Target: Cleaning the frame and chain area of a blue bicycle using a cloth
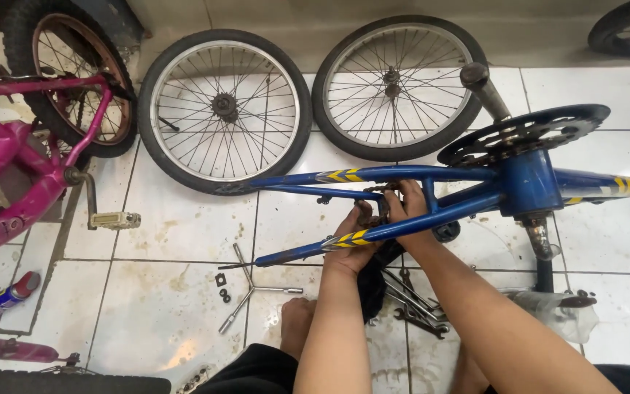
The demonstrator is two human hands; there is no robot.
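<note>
Our left hand (pixel 354 235) keeps its grip curled around the lower rear tube of the blue bicycle frame (pixel 432 175); our right hand (pixel 405 208) pinches a small part between the tubes. Near us lie wrenches (pixel 413 306) and a three-way wrench (pixel 251 289) on the floor (pixel 169 241). Farther off, two wheels (pixel 224 109) lean at the wall.

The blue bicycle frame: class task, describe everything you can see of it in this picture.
The blue bicycle frame lies wheel-less above the white tiled floor, its painted metal tubes marked with yellow chevrons. A black toothed chainring and a crank arm sit at its bottom bracket. Its empty rear fork ends point left. The left hand and right hand grip between the rear stays.
</note>
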